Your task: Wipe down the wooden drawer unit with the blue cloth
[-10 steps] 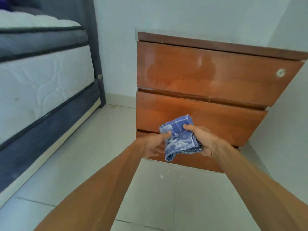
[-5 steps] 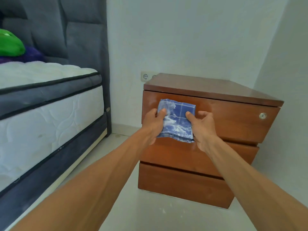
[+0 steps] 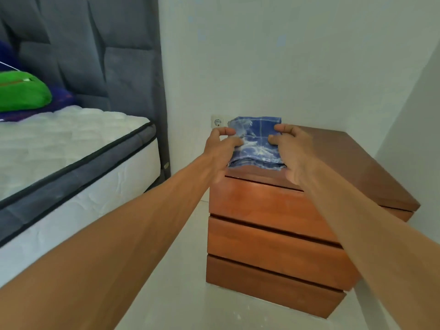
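Both hands hold the blue cloth (image 3: 256, 139). The left hand (image 3: 221, 148) pinches its left side, with the thumb on top and the fingers curled round the edge. The right hand (image 3: 289, 148) pinches its right side in the same way. The cloth is folded and has white marks on it. It is stretched between the two hands.

The cloth is on the top of the wooden drawer unit (image 3: 273, 234), at the left part of the top, near the front edge. Its near edge lies on the wood just under the hands. I cannot tell if the far edge lies flat or is lifted a little. The rest of the top runs off to the right of the right hand. Three drawers (image 3: 269, 248) sit below the hands, one under the other.

A white wall socket (image 3: 217, 121) is on the wall (image 3: 285, 55), just beyond the left hand. The bed (image 3: 71, 148), with its white mattress, is well to the left of the left hand. A grey headboard (image 3: 95, 55) stands behind it. A green soft thing (image 3: 21, 91) lies on the bed, far to the left. The pale floor (image 3: 178, 294) is below both arms.
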